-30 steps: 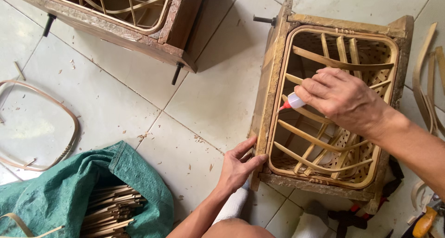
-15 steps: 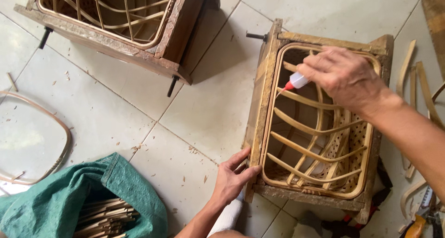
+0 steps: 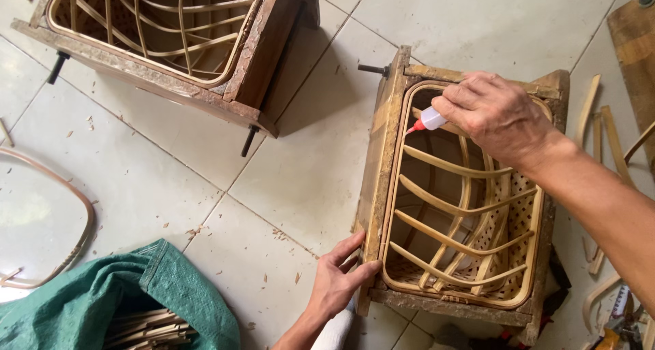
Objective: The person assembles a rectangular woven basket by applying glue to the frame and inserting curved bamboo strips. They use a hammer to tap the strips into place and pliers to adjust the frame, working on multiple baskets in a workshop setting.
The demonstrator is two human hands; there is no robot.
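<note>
Left hand (image 3: 339,280) clamped on frame (image 3: 377,186) edge, steadying it; right hand (image 3: 495,114) pinching glue bottle (image 3: 428,120), nozzle angled onto rattan rim.

right hand (image 3: 498,118) moved the glue bottle (image 3: 428,120) up the frame (image 3: 382,186).

From my feed, both arms are bare: no sleeves, no gloves, no watch or rings that I can make out. My right hand (image 3: 497,117) is broad, with knuckles and tendons standing out under creased skin, and its forearm runs thick and uncovered to the frame's right edge. My left hand (image 3: 338,278) shows short nails and a slim wrist. Below it sits a patch of white cloth (image 3: 336,333), perhaps clothing; I can't tell.
</note>
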